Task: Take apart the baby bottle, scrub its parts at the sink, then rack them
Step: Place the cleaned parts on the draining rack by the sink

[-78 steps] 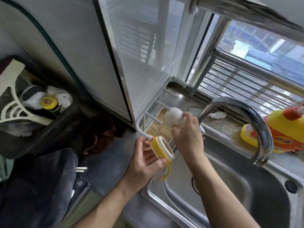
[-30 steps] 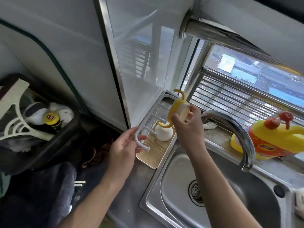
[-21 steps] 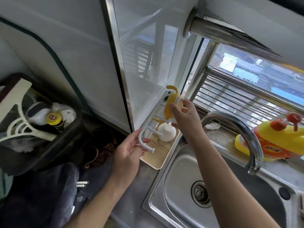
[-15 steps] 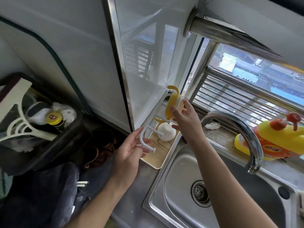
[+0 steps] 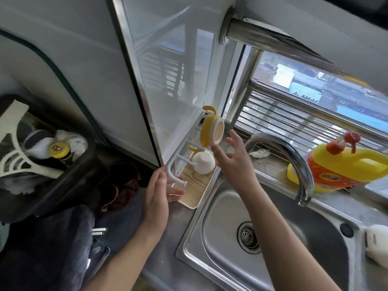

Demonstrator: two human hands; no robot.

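While the yellow collar (image 5: 211, 131) hangs on the white rack (image 5: 169, 171), the right hand (image 5: 233, 158) at its five o'clock holds empty fingers apart; the left hand's (image 5: 156, 198) straight fingers touch the rack.

Yellow detergent jug (image 5: 344, 164), red pump, orange label, on the window ledge behind the tap (image 5: 304, 177). Crumpled tissue (image 5: 260, 153) on the same ledge. Far left, a black bin (image 5: 52, 198) holding a yellow-capped bottle (image 5: 59, 149); brown cloth (image 5: 119, 185) just right of it.
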